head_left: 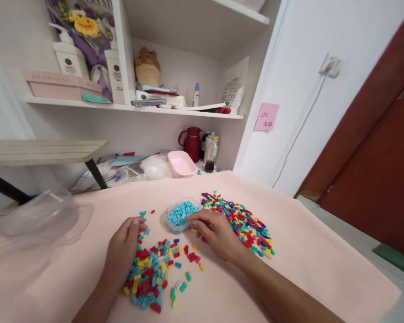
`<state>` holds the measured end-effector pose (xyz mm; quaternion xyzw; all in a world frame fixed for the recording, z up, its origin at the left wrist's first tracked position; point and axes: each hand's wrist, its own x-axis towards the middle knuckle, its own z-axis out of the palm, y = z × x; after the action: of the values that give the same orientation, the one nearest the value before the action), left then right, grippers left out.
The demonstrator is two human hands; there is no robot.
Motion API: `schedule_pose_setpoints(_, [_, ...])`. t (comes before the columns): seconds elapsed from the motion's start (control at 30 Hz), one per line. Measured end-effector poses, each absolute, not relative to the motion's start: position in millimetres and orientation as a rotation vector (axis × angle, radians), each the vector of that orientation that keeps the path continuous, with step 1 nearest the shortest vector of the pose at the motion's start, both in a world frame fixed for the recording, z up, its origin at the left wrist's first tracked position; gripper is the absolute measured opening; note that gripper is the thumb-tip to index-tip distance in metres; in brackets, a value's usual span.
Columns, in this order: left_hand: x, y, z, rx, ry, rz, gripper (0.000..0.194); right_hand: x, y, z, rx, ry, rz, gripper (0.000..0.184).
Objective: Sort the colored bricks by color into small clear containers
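A small clear tub (170, 221) filled with light-blue beads sits on the pink table cover (306, 255). My right hand (215, 233) reaches to the tub's right rim, fingers pinched together; what they hold is too small to make out. My left hand (124, 249) rests on the near pile of mixed coloured beads (151, 278), fingers curled down among them. A second, larger pile of mixed beads (242, 220) lies right of the tub, behind my right hand.
Clear plastic containers (37, 224) stand at the left edge. At the back are a pink dish (182, 163), a dark red jug (191, 142) and bottles (211, 153). Shelves with boxes and bottles hang above. A red door (384, 148) is at the right.
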<state>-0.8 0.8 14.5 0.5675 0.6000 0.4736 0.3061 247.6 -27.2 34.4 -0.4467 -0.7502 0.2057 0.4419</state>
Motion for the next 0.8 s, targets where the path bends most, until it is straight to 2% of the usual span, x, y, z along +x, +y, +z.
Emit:
schedule_pose_setpoints(0.27, [-1.0,-0.7,12.8,1.532,1.568,1.285,0.039,224.2,-45.4,24.6,-0.893,-2.287,0.453,0.03])
schedule_pose_setpoints(0.5, [-0.8,-1.5,12.1,1.57,1.564,1.271,0.04,232.0,-38.5,16.8,-0.993,-2.386,0.331,0.037])
schedule_pose_setpoints(0.67, [0.4,-2.1,13.1,1.605,1.562,1.249,0.038,245.6,-40.0,25.8,-1.168,-2.429,0.371,0.033])
schedule_pose_setpoints(0.8, [0.3,-1.7,12.4,1.607,1.57,1.222,0.038,247.5,-43.2,31.0,-1.128,-2.388,0.43,0.026])
